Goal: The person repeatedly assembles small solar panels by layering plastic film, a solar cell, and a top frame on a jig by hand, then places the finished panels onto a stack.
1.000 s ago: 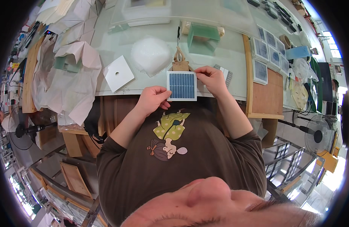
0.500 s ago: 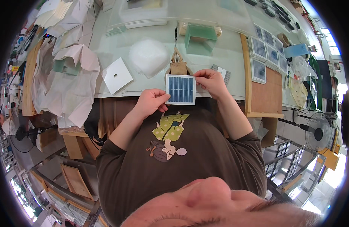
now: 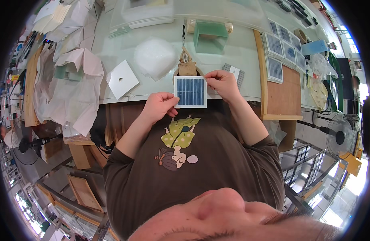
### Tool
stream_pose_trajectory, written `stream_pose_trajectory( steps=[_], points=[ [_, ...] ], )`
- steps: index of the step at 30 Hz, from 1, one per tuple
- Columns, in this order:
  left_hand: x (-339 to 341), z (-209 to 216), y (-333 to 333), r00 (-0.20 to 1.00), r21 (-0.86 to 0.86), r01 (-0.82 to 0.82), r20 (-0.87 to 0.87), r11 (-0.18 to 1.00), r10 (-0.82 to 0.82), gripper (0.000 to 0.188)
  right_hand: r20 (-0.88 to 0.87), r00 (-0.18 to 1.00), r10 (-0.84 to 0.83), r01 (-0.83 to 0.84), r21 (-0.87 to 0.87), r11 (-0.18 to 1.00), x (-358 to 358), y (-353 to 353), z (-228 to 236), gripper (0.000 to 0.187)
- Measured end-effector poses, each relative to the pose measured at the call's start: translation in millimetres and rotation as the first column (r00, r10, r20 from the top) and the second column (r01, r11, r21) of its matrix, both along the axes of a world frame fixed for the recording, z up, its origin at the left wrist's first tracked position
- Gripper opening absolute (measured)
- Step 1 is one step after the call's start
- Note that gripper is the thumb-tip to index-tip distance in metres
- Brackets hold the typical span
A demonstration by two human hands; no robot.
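A small square solar panel (image 3: 190, 92), blue cells in a white border, faces up at the table's front edge. My left hand (image 3: 160, 107) pinches its left edge, with the thumb on the face. At its upper right corner, my right hand (image 3: 222, 84) grips between thumb and fingertips. Just beyond the panel stands a tan wrapped block (image 3: 187, 68) with a cord tied above it, partly over a round thing that the panel mostly hides. A grey and white strip piece (image 3: 234, 73) lies beyond my right hand.
Left of centre lie a white square plate with a hole (image 3: 122, 79) and a white foam-like pile (image 3: 154, 58). A greenish clear block (image 3: 210, 37) stands farther back. More solar panels (image 3: 274, 69) rest on a wooden board (image 3: 283, 94) at right. Crumpled white sheeting (image 3: 68, 92) hangs at left.
The panel and both hands have shifted very slightly up and left in view, along with a small movement of the whole scene. Both grips stay the same.
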State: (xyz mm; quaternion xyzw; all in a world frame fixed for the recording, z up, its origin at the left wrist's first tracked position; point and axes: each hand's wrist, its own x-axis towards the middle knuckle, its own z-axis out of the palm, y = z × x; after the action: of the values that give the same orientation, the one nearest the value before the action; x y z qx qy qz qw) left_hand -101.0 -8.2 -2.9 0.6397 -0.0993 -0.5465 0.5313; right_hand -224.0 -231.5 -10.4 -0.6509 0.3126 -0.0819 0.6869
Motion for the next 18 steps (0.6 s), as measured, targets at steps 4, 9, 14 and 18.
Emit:
stream_pose_trajectory(
  steps=[4,9,14,18],
  points=[
    [-0.1,3.1,-1.0,1.000,0.000,0.009,-0.008,1.000,-0.009,0.023,0.010,1.000,0.003,-0.003,-0.034,0.999,-0.3,-0.8,-2.8,0.012],
    [-0.5,4.5,-1.2,1.000,0.005,0.008,-0.006,1.000,-0.008,0.021,0.014,1.000,-0.004,0.004,-0.049,0.999,0.0,-0.5,-4.3,0.012],
    [-0.3,4.0,-0.7,1.000,0.014,0.012,0.009,1.000,-0.012,0.020,0.001,1.000,0.007,-0.007,-0.081,0.997,-0.4,0.7,-1.4,0.014],
    [-1.3,3.6,0.3,1.000,0.010,0.017,0.023,1.000,-0.017,0.020,0.079,0.997,-0.025,0.028,-0.030,0.999,-4.8,-1.4,1.1,0.020]
  ],
)
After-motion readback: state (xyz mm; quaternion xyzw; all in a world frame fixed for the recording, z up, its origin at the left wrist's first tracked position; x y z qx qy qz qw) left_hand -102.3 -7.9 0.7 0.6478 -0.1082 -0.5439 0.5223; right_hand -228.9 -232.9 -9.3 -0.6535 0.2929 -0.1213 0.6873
